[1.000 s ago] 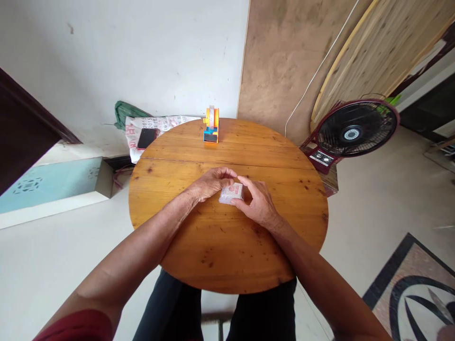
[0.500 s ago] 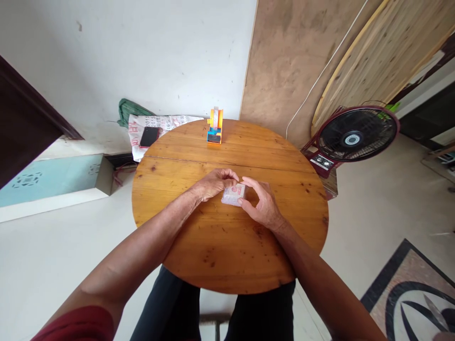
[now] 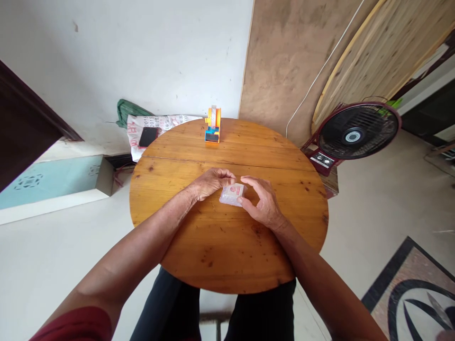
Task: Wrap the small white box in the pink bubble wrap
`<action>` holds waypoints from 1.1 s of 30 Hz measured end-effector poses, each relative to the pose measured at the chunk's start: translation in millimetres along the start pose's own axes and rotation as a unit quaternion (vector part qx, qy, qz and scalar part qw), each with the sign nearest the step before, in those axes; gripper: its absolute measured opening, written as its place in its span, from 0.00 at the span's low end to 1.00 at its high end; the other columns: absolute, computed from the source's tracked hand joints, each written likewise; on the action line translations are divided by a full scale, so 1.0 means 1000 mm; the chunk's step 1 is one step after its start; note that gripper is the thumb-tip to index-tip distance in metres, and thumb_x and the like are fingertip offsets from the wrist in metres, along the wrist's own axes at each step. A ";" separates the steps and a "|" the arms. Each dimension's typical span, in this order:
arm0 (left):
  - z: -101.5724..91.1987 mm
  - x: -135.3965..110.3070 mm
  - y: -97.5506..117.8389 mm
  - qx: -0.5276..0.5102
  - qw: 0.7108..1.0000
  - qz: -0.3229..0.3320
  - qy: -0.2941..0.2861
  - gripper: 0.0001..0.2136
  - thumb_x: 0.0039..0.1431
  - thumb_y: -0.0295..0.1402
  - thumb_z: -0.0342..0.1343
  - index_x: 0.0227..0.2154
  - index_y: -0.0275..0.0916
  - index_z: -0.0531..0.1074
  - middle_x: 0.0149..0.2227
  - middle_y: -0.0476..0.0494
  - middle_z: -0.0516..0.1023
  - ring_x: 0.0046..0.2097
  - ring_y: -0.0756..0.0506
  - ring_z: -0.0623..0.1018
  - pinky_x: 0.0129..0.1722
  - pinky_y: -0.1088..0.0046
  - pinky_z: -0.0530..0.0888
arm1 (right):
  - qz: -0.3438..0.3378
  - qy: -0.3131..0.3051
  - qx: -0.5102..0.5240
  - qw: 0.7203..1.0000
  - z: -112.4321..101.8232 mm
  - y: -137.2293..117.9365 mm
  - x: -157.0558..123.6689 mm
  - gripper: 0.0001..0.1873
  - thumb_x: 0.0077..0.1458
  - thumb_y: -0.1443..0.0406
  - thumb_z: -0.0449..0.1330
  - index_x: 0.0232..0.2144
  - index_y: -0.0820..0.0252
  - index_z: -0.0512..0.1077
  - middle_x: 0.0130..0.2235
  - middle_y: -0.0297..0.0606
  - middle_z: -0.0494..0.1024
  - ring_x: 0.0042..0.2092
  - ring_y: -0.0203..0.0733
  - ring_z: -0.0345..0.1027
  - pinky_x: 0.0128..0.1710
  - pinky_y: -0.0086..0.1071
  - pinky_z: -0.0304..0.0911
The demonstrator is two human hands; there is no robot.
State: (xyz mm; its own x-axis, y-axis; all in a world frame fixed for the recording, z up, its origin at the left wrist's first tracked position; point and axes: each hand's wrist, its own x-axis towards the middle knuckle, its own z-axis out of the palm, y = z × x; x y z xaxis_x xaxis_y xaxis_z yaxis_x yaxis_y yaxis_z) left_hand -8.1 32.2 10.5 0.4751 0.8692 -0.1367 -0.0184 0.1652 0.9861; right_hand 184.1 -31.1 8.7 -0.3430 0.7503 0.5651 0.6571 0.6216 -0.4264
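A small pack wrapped in clear plastic, with a pink printed face [image 3: 232, 193], lies on the round wooden table [image 3: 227, 246] near its middle. My left hand [image 3: 209, 182] is curled at the pack's left end, fingertips pinching its edge. My right hand [image 3: 261, 201] holds the right end, thumb at the near corner and fingers arched over the far side. Both forearms reach in from the near edge.
An orange and blue plastic stand [image 3: 212, 125] sits at the table's far edge. A black phone [image 3: 147, 137] lies on printed sacks by the wall at the left. A red floor fan [image 3: 355, 132] stands to the right, wooden boards behind it.
The hands and the pack stay in nearly the same place; the fingers shift slightly on the pack. The view sways a little.
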 end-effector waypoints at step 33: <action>-0.004 0.008 -0.004 -0.129 0.987 0.021 0.098 0.18 0.40 0.35 0.68 0.34 0.34 0.73 0.31 0.46 0.76 0.33 0.50 0.75 0.38 0.72 0.70 | 0.060 0.105 0.021 0.992 -0.011 0.001 0.002 0.11 0.61 0.64 0.51 0.44 0.56 0.70 0.51 0.43 0.74 0.54 0.47 0.66 0.55 0.45 0.58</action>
State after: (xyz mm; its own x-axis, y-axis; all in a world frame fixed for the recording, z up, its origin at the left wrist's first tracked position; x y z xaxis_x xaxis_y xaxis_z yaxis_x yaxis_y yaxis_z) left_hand -7.8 39.8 5.0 0.2905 0.9472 -0.1361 -0.2692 0.2174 0.9382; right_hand 191.7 -31.2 17.0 -0.1140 0.7584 0.6418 0.6544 0.5434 -0.5258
